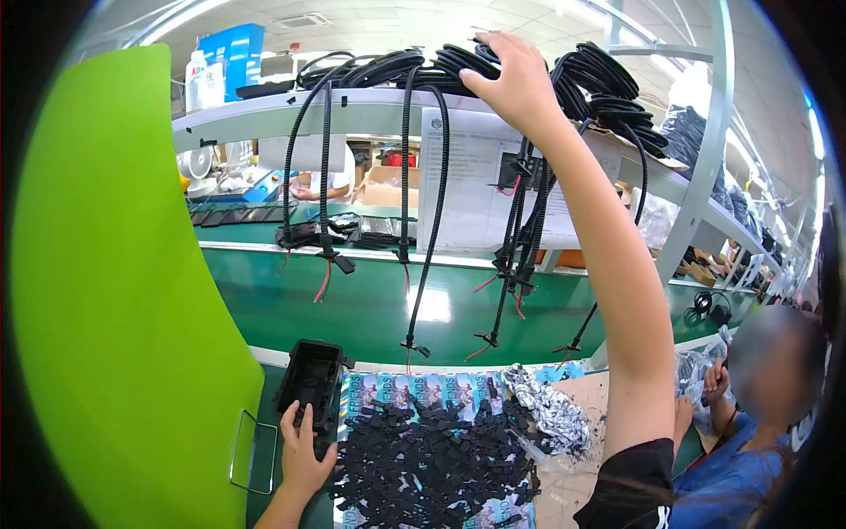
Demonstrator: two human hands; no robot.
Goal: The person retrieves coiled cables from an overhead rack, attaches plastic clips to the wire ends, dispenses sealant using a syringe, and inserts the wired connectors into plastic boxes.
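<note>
My right hand [515, 78] is raised to the upper shelf, fingers spread, over coiled black cables [467, 69]. Nothing shows in its grip, though the coils lie partly behind it. My left hand [304, 450] is low on the left, fingers apart, with its fingertips at the near edge of a black open box [313, 375]. To the right of that hand, a pile of small black parts [432, 467] covers a patterned sheet [374, 388]. Corrugated black cables [441, 176] with red wire ends hang from the shelf rail [370, 99].
A bright green panel [123, 291] stands at the left. Crumpled silvery foil [551, 410] lies beside the pile on brown cardboard [573, 494]. A person in blue [740, 467] sits at the right, hands near plastic bags. Another person's arm [330, 187] shows beyond the shelf.
</note>
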